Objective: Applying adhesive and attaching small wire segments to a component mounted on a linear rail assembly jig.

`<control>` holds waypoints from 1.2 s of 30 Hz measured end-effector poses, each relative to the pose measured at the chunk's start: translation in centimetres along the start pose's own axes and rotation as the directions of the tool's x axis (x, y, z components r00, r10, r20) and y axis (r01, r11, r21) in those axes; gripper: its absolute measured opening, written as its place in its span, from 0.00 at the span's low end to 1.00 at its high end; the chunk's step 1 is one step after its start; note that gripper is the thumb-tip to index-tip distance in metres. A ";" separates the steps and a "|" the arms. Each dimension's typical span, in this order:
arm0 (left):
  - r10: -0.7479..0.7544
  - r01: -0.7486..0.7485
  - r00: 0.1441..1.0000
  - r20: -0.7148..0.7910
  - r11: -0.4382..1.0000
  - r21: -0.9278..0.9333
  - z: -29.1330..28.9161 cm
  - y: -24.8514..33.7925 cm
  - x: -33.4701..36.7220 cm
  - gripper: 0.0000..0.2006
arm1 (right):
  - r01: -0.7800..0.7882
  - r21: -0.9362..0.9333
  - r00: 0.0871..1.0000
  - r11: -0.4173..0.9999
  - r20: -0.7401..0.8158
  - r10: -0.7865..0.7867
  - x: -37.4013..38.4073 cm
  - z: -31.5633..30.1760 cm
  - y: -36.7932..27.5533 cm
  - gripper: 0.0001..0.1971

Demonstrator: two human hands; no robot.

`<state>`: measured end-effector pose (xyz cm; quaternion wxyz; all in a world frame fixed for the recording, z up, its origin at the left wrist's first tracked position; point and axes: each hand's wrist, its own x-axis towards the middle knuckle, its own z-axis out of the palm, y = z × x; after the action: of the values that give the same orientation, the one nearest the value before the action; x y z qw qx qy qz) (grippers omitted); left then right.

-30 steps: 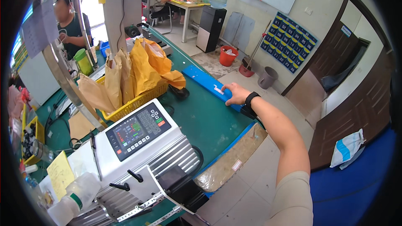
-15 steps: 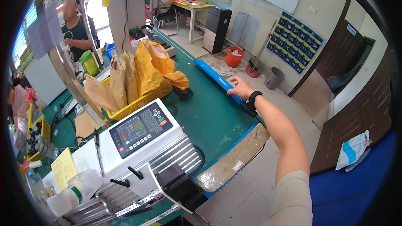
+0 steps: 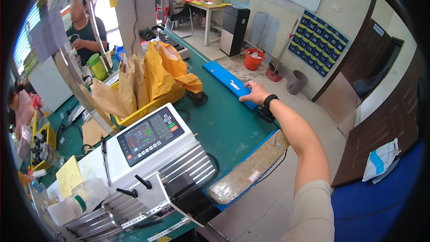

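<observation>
My right hand (image 3: 256, 95) reaches in from the lower right with a black band on the wrist. Its thumb and fingers grip the near end of a long, flat blue bar (image 3: 219, 74) with a white label on its broad top face. The bar lies along the right edge of the green table (image 3: 219, 139). A small black object (image 3: 265, 115) sits by the bar's near end, partly hidden under my wrist. My left hand is out of view.
A white machine with a control panel (image 3: 150, 136) stands nearest me. Left of the bar is a yellow basket (image 3: 154, 110) of paper envelopes. A plastic-wrapped brown slab (image 3: 246, 170) lies along the near table edge. Two people (image 3: 85, 31) sit farther off.
The blue bar has turned from a tilted pose to show its broad labelled face, and its far end has shifted slightly left. My right hand stays at its near end.
</observation>
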<state>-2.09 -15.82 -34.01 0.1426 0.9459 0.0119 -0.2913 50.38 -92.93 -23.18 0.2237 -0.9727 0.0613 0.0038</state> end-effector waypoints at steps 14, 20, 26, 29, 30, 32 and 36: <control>-0.026 0.026 0.999 0.026 1.000 0.003 -0.5 0.4 -0.2 0.31 | 0.103 -0.115 0.982 0.988 0.171 -0.083 -4.0 -2.6 -1.0 0.51; 0.061 -0.061 0.996 -0.065 0.998 0.005 0.6 -0.5 -0.5 0.27 | 0.081 -0.062 0.981 0.995 0.179 -0.069 -5.9 -3.1 -0.7 0.53; 0.096 -0.098 0.993 -0.064 0.995 -0.031 -0.3 0.4 -0.9 0.23 | -0.043 0.039 0.995 0.998 0.096 0.039 -6.9 -3.5 0.5 0.57; 0.074 -0.073 0.995 -0.065 0.997 0.016 -0.4 0.7 -1.2 0.22 | -0.050 0.002 0.993 0.999 0.107 0.050 -7.4 -3.8 0.7 0.57; 0.075 -0.074 0.995 -0.066 0.997 0.018 -0.8 1.0 -1.3 0.22 | -0.036 -0.022 0.994 0.999 0.104 0.038 -7.6 -3.7 0.9 0.56; 0.100 -0.102 0.991 -0.084 0.995 -0.020 -1.5 1.6 -1.4 0.22 | -0.026 -0.044 0.995 0.999 0.098 0.030 -7.7 -3.8 1.9 0.55; 0.127 -0.132 0.985 -0.117 0.991 -0.031 -1.7 1.7 -1.6 0.21 | -0.120 0.098 0.952 0.988 -0.271 0.142 -9.3 -6.4 5.5 0.44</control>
<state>-2.34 -16.93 -31.35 0.1784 0.9569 -0.0359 -0.2264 40.41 -99.55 -19.48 0.2510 -0.9477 0.1564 -0.1198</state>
